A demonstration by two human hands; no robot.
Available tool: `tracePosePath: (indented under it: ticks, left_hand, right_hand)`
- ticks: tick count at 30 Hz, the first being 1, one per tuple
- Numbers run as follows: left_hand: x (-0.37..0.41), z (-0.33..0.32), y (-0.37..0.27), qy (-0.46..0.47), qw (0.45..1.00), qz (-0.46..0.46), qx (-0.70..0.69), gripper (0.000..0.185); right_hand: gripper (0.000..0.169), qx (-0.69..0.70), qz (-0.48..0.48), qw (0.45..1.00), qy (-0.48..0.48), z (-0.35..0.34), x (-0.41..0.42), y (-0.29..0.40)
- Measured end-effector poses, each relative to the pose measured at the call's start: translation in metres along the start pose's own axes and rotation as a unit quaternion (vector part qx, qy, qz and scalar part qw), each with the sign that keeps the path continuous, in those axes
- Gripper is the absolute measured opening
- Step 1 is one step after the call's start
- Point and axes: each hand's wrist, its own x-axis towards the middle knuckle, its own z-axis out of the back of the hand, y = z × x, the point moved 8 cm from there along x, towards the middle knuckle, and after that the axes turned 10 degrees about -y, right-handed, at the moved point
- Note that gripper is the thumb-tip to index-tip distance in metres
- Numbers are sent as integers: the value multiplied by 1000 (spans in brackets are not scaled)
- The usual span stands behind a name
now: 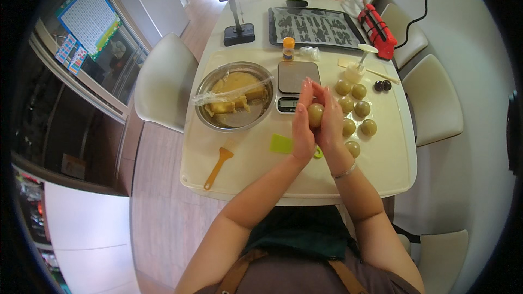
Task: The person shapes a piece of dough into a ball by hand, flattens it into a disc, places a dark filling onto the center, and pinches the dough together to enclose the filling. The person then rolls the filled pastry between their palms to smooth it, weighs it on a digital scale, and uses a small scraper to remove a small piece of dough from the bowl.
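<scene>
Between my left hand point(304, 132) and my right hand point(331, 120) sits a pale green-yellow dough ball point(316, 115), cupped by both palms with the fingers pointing up. Behind the hands lies a digital kitchen scale point(298, 77). To the left, a steel bowl point(234, 127) holds yellow dough point(237, 85) partly under plastic film point(235, 93). Several similar balls point(362, 109) rest on the mat to the right, beside a plunger mould point(355, 71) and two dark balls point(383, 85). A green scraper point(281, 143) lies partly hidden below the hands, and an orange-handled brush point(218, 167) is at the front left.
A black baking tray with a lined sheet point(316, 26) lies further back, near a red bag point(376, 32). A phone stand point(239, 34) and an orange-capped jar point(288, 49) are behind the bowl and scale. Chairs point(167, 81) flank the table.
</scene>
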Motion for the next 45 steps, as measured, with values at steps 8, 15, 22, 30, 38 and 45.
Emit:
tracePosePath:
  ticks: [8, 15, 22, 30, 38, 45]
  left_hand:
    - [24, 45, -23, -126, 987, -46, 88, 67]
    - [6, 5, 8, -20, 999, 27, 19, 66]
    - [2, 10, 1, -55, 997, 56, 3, 65]
    - [12, 34, 13, -85, 993, 48, -63, 64]
    - [9, 21, 8, -93, 982, 111, -123, 67]
    - [18, 47, -10, -153, 983, 40, -90, 66]
  right_hand:
    - [39, 125, -202, 971, 9, -2, -55, -28]
    - [39, 142, -120, 982, 21, -2, 0, 8]
    - [31, -78, 26, 996, 28, 8, -13, -10]
    - [32, -59, 65, 994, 58, -28, -41, 27]
    - [36, -128, 66, 989, 44, -10, 5, -5]
    - [39, -62, -60, 994, 67, -20, -47, -12]
